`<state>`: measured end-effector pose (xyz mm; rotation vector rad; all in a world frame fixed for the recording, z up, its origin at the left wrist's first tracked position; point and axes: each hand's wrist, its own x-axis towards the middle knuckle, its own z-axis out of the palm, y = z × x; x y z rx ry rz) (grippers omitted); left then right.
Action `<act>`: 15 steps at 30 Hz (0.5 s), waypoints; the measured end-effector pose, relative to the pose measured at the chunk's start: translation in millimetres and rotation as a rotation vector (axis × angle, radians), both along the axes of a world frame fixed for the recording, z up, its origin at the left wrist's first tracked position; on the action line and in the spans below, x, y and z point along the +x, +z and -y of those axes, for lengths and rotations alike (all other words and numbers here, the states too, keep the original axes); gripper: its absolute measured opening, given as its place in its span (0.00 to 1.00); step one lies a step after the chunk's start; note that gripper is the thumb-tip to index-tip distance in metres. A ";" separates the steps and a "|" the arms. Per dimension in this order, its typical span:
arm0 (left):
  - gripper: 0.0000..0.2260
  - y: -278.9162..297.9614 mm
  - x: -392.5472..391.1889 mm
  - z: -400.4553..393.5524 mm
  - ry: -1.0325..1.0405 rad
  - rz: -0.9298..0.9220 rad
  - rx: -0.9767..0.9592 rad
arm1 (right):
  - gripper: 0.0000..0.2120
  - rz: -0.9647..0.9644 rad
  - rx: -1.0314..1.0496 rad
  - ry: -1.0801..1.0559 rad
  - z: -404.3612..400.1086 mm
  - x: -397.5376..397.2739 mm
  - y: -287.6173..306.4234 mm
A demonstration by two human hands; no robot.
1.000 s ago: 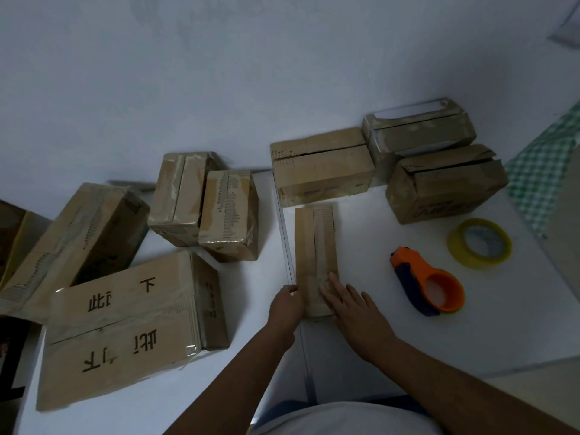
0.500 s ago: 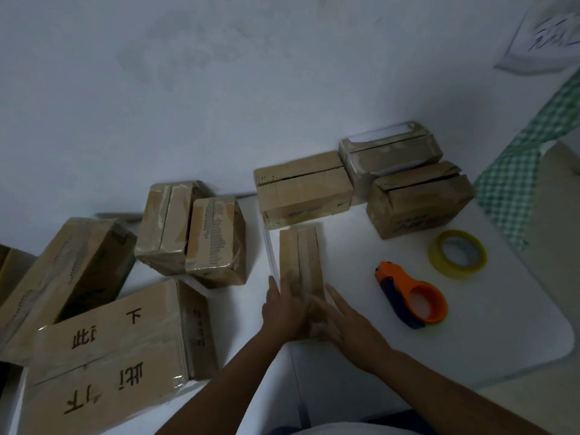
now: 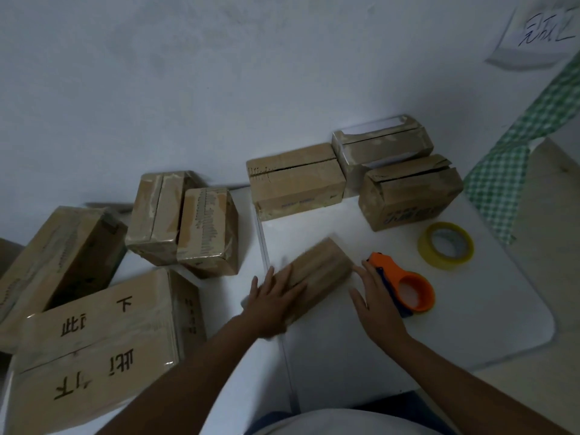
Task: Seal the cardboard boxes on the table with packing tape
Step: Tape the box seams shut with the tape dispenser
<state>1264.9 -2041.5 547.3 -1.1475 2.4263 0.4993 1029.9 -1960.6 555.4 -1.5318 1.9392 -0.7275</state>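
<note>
Scene: a person at a white table [image 3: 470, 309] ringed with cardboard boxes, working on one small box [image 3: 317, 271] that lies at a slant between the two hands (its outline is smeared by motion).
Left hand: the left hand [image 3: 270, 302] lies flat on the near end of the small box, fingers straight and slightly spread, pressing down rather than gripping.
Right hand: the right hand [image 3: 376, 299] is open, fingers straight and fanned, just off the box's right side; whether a fingertip touches the cardboard cannot be told.
Tape tools: the orange tape dispenser [image 3: 405, 287] sits directly beyond the right fingertips, seemingly touching them; a loose yellow tape roll [image 3: 445, 246] lies farther out past it.
Other boxes: three boxes [image 3: 296, 180] stand beyond both sets of fingertips by the wall, their top seams looking open; glossy, seemingly taped boxes [image 3: 185, 221] crowd the far side of the left hand.
Step in hand: likely positioning the small box for its next strip of tape.
Next move: it probably calls for the right fingers to curl round the dispenser while the left hand pins the box.
</note>
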 end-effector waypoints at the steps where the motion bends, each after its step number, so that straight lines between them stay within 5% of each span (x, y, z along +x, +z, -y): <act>1: 0.43 1.8 9.5 0.9 -0.064 -0.007 -0.052 | 0.21 -0.017 -0.001 0.021 2.4 0.7 0.1; 9: 0.32 5.1 22.7 -28.4 0.048 -0.151 -0.252 | 0.24 -0.176 0.262 0.306 44.4 3.1 -2.3; 15: 0.26 -2.6 7.0 -23.4 0.024 -0.156 -0.222 | 0.19 -0.110 0.211 0.209 16.1 -7.9 -3.9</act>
